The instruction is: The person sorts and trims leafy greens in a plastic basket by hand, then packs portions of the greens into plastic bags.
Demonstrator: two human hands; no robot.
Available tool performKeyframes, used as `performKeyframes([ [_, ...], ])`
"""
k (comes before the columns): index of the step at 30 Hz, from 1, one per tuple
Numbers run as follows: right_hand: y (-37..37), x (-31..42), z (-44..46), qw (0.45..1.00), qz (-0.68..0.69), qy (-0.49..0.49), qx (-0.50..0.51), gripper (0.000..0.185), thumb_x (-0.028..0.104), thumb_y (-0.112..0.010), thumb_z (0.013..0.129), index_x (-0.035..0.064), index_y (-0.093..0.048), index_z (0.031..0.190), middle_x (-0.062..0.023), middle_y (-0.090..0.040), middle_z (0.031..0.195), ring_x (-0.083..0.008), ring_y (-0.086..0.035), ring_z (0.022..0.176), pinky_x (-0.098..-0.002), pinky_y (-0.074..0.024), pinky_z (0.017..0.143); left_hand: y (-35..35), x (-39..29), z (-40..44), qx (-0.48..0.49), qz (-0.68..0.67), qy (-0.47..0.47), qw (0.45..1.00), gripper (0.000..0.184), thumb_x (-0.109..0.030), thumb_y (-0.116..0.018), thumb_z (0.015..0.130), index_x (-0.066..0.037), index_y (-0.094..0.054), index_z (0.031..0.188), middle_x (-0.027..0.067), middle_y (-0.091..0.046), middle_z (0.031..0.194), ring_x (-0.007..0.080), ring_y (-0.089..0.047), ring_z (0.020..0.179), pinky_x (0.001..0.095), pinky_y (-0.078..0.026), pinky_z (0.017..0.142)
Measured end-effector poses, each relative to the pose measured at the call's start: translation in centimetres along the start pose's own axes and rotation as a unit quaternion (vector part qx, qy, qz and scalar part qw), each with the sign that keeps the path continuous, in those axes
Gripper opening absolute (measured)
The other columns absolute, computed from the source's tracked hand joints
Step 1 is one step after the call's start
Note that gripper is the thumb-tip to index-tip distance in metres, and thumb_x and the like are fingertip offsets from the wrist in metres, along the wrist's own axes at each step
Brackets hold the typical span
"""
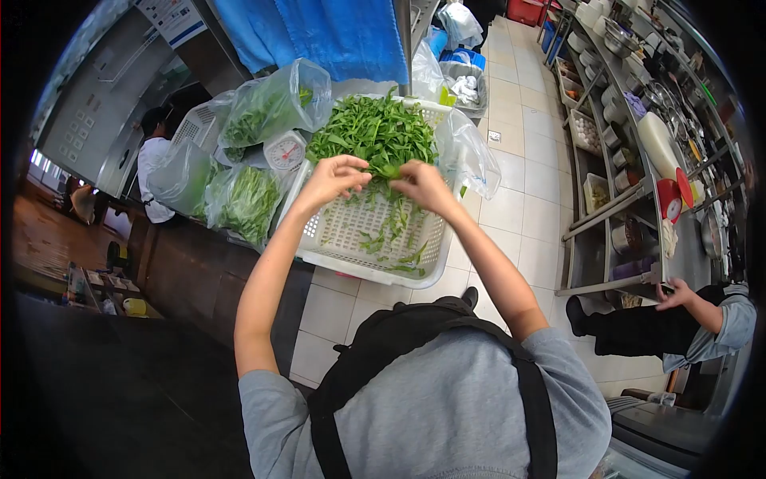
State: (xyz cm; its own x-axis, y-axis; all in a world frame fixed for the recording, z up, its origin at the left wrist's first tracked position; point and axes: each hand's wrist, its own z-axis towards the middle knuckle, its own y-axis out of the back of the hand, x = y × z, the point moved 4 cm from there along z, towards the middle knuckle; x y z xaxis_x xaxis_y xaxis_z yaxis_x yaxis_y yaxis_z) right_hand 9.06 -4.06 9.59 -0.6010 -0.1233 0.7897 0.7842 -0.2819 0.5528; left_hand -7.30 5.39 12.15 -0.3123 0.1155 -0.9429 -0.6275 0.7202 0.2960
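Note:
A white perforated plastic basket [319, 254] holds a heap of leafy greens [371, 132] at its far end, with loose leaves and stems scattered over its near floor. My left hand [338, 177] hovers at the near left edge of the heap, fingers curved and apart, with nothing visible in them. At the heap's near right side, my right hand [423, 184] has its fingers closed on some of the leafy greens. Its fingertips are partly hidden among the leaves.
Left of the basket are clear bags of greens [243, 199] and a dial scale [284, 152]. A clear plastic bag [469, 152] hangs over the basket's right rim. Metal shelves [610, 191] with kitchenware line the right. One person [710, 319] stands at right, another [153, 168] at left.

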Motion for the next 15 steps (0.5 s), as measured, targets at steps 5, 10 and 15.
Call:
performKeyframes([
  [5,4.6,0.5,-1.3,0.996,0.017,-0.022,-0.085,0.021,0.014,-0.068,0.072,-0.0041,-0.057,0.074,-0.0137,-0.052,0.069,-0.0243,-0.053,0.059,-0.0345,-0.0411,0.056,-4.0,4.7,3.5,0.092,0.166,0.017,0.982,0.02,-0.018,-0.067,0.073,-0.004,-0.067,0.088,0.0047,-0.066,0.075,0.0099,-0.06,0.063,0.0246,-0.046,0.051],
  [10,5.1,1.7,-2.3,0.995,0.009,0.001,-0.097,0.026,0.014,-0.066,0.074,-0.0053,-0.051,0.067,-0.0136,-0.049,0.067,-0.0239,-0.049,0.054,-0.0356,-0.0374,0.052,-8.4,8.4,6.1,0.047,0.463,0.088,0.881,0.032,-0.029,-0.063,0.075,0.0,-0.062,0.089,0.0181,-0.063,0.094,0.033,-0.061,0.087,0.0416,-0.048,0.075],
  [15,7.3,0.8,-3.8,0.989,0.004,-0.046,-0.139,0.027,0.016,-0.065,0.077,-0.0055,-0.051,0.067,-0.0133,-0.048,0.063,-0.0206,-0.047,0.051,-0.0336,-0.0361,0.05,-8.2,10.0,6.7,0.084,0.459,0.095,0.879,0.025,-0.024,-0.058,0.076,-0.002,-0.063,0.084,0.0191,-0.063,0.094,0.0341,-0.06,0.089,0.0422,-0.048,0.076],
])
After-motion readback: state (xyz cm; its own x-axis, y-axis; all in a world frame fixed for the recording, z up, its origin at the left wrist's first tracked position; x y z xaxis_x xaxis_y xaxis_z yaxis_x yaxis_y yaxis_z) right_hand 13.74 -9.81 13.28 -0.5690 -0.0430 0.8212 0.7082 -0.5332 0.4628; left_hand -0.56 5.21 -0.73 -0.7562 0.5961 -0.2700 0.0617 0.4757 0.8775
